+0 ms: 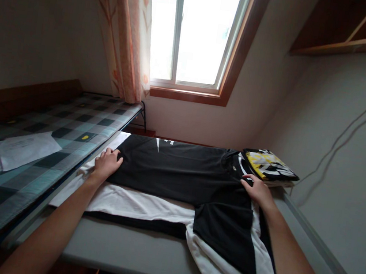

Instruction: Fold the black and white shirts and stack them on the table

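A black T-shirt (168,171) with small white marks lies spread over a white T-shirt (141,203), its collar toward the right. More dark cloth (145,225) shows beneath the white one. My left hand (108,163) rests at the black shirt's hem, fingers spread and thumb apart. At the shoulder beside the collar, my right hand (258,191) touches the cloth with its fingers stretched and the thumb slightly apart. The sleeves hang toward the table's near edge.
The shirts lie on a grey table (123,245). Folded clothes (269,165) with a yellow, black and white print sit at the back right. To the left, a bed with a checked cover (81,120) holds paper sheets (31,149). A window (199,32) is ahead.
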Motion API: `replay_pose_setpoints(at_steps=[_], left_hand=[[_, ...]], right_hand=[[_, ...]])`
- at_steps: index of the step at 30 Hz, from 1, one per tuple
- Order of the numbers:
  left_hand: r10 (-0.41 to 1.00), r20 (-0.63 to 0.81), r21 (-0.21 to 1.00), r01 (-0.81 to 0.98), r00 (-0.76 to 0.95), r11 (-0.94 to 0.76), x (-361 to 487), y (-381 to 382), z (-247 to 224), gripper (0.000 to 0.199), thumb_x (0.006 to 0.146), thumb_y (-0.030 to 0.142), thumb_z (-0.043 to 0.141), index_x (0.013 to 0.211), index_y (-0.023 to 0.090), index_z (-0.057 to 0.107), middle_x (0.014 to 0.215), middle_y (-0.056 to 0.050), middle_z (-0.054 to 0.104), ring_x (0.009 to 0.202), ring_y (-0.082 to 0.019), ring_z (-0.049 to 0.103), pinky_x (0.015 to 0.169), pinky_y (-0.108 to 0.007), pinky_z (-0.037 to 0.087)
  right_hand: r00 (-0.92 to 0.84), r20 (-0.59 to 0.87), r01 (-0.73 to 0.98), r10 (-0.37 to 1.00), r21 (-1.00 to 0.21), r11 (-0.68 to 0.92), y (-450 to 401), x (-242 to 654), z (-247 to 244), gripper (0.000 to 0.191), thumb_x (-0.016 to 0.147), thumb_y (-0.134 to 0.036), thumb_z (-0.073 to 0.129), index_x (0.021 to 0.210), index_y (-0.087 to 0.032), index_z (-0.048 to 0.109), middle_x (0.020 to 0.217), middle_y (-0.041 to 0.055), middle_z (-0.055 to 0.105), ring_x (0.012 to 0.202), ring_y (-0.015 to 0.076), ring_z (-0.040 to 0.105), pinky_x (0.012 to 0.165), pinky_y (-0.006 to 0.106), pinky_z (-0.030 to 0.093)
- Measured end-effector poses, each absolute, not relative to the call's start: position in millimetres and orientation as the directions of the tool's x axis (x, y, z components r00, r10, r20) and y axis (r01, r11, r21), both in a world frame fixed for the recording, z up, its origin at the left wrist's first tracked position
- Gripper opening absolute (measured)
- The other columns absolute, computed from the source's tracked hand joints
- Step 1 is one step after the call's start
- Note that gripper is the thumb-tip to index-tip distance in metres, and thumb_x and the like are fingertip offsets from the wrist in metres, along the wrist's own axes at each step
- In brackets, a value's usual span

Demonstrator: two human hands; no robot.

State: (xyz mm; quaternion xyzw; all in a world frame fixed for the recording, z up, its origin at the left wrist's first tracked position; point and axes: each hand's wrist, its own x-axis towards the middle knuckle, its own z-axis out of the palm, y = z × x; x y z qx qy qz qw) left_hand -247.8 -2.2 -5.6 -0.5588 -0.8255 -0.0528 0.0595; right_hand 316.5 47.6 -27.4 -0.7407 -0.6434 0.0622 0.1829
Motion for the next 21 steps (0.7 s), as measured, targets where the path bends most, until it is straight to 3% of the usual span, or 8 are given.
replay_pose_setpoints(at_steps=[9, 14, 18, 21], left_hand=[[0.92, 0.196, -0.005, 0.938, -0.339, 0.346, -242, -3, -12, 0.041, 0.092, 0.037, 0.04, 0.122, 0.019, 0.062, 0.128, -0.017, 0.053, 0.116, -0.033, 0.05, 0.092, -0.046, 0.044], [0.941, 0.298, -0.046, 0.982, -0.159, 0.18, -229, -3, -18, 0.04, 0.092, 0.031, 0.042, 0.125, 0.02, 0.062, 0.14, -0.016, 0.046, 0.131, -0.033, 0.038, 0.103, -0.046, 0.038], [0.989, 0.138, 0.007, 0.998, 0.059, -0.061, -229, -8, -21, 0.049, 0.096, 0.037, 0.036, 0.137, 0.018, 0.053, 0.143, -0.015, 0.047, 0.132, -0.03, 0.042, 0.108, -0.045, 0.035], [0.981, -0.027, 0.08, 0.978, 0.194, -0.191, -243, -28, -18, 0.065, 0.092, 0.056, 0.041, 0.149, 0.025, 0.037, 0.155, -0.013, 0.032, 0.143, -0.036, 0.027, 0.112, -0.054, 0.027]], right_hand=[[0.159, 0.108, 0.952, 0.981, -0.279, -0.124, 46, 313, -28, 0.035, 0.087, -0.04, 0.05, 0.111, -0.022, 0.067, 0.1, 0.011, 0.072, 0.094, 0.0279, 0.067, 0.077, 0.033, 0.046], [0.155, 0.112, 0.965, 0.982, -0.232, -0.126, 46, 308, -25, 0.036, 0.087, -0.04, 0.05, 0.112, -0.021, 0.068, 0.097, 0.0115, 0.073, 0.089, 0.0282, 0.068, 0.073, 0.033, 0.047], [0.076, 0.14, 0.978, 0.987, -0.203, -0.046, 39, 310, -26, 0.038, 0.089, -0.034, 0.045, 0.116, -0.018, 0.066, 0.101, 0.0131, 0.071, 0.094, 0.0273, 0.067, 0.08, 0.035, 0.05], [-0.056, 0.268, 0.985, 0.962, -0.144, 0.098, 24, 321, -36, 0.04, 0.089, -0.026, 0.044, 0.12, -0.015, 0.066, 0.105, 0.0147, 0.067, 0.099, 0.0256, 0.064, 0.09, 0.035, 0.049]])
